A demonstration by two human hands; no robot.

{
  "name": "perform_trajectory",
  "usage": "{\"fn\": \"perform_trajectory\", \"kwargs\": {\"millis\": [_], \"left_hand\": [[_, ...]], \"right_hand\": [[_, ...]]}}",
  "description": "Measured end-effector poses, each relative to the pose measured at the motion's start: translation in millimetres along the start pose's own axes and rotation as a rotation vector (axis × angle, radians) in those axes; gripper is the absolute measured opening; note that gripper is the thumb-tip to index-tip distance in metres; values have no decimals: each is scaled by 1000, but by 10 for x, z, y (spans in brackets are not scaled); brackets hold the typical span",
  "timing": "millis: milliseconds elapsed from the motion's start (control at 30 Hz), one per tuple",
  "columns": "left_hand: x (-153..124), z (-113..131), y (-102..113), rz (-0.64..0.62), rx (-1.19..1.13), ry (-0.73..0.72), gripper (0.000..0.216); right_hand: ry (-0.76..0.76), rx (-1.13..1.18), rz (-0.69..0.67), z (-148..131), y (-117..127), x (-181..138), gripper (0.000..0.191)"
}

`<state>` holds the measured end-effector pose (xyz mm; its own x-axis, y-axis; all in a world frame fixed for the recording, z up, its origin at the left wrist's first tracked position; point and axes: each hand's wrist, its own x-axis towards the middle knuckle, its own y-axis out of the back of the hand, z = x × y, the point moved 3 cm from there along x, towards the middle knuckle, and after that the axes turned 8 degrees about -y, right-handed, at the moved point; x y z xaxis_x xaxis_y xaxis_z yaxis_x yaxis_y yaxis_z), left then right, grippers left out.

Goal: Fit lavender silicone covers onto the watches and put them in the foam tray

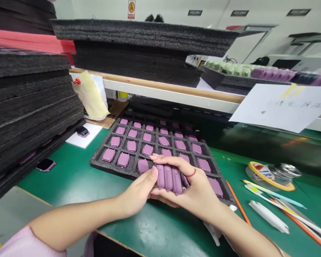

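Observation:
A black foam tray (98, 159) lies on the green table, its pockets filled with several purple watch cases (131, 145). Over the tray's near edge both hands meet around a small stack of purple cases (169, 177) stood side by side. My right hand (195, 187) wraps its fingers over the stack from the right; a red thread circles one finger. My left hand (139, 191) presses against the stack from the left, thumb on the outermost case.
Tall stacks of black foam trays (29, 107) stand at the left and on the shelf (155, 85) behind. Two watches (46, 165) lie at the left. Tape roll (267, 175), pens and tools (273, 216) lie at the right. A white paper (280, 107) hangs from the shelf.

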<state>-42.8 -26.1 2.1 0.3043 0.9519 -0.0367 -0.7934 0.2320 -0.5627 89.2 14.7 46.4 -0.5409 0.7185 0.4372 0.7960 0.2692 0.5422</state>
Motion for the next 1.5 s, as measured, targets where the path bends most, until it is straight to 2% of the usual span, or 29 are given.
{"fn": "perform_trajectory", "kwargs": {"millis": [100,267,467,633,833,1033,1300,1500], "left_hand": [[-3,20,-13,-12,21,24,78],[19,110,-35,22,142,16,62],[33,155,-53,1,130,-4,57],[20,161,-47,-54,182,1,41],[15,130,-63,-135,149,10,44],[34,126,-50,-136,175,-12,39],[48,113,-36,-135,210,-24,42],[90,112,4,-63,355,-50,34]], "right_hand": [[13,78,12,5,-28,-32,52],[12,131,68,56,-34,-101,68],[28,157,63,73,-50,-130,83],[-13,111,59,95,-27,-149,79],[-14,136,78,89,-14,-151,80],[24,77,91,67,-30,-144,75],[45,76,85,83,-52,-153,79],[107,-24,45,110,-136,-162,80]]}}
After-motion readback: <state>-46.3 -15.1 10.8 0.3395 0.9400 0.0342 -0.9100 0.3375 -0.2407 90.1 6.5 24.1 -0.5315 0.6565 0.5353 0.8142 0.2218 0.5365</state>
